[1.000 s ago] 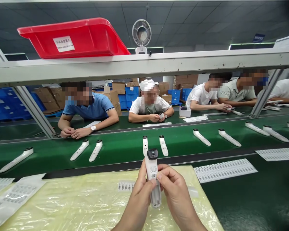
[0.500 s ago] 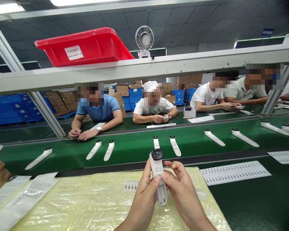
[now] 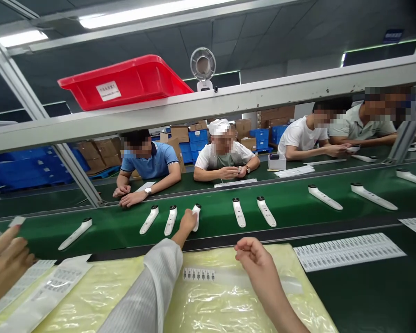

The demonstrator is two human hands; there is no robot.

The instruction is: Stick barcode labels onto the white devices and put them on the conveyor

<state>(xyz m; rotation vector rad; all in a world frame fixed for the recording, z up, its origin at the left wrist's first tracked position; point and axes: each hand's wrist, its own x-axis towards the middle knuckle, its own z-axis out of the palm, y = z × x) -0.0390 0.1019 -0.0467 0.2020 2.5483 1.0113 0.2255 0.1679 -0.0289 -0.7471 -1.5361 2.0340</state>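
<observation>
Both of our hands were apart, reaching over the work. Our left hand (image 3: 187,223), coming out of a grey striped sleeve (image 3: 145,291), was out on the green conveyor belt (image 3: 107,223), its fingers closed around a white handheld device (image 3: 196,218), though we could not tell how firm the hold was. That device lay just beside another of the same kind (image 3: 170,221), in a long row of such devices across the belt. Our right hand (image 3: 253,255) hung over a crinkled yellowish plastic sheet (image 3: 208,303), its fingers curled in and nearly closed, with nothing visible between them. Below it on the sheet lay a small strip of printed labels (image 3: 198,274). A co-worker's hand (image 3: 3,263) came in at the left edge, near a small white card (image 3: 17,221). Across the belt, several seated workers (image 3: 225,152) leaned over their own section.
</observation>
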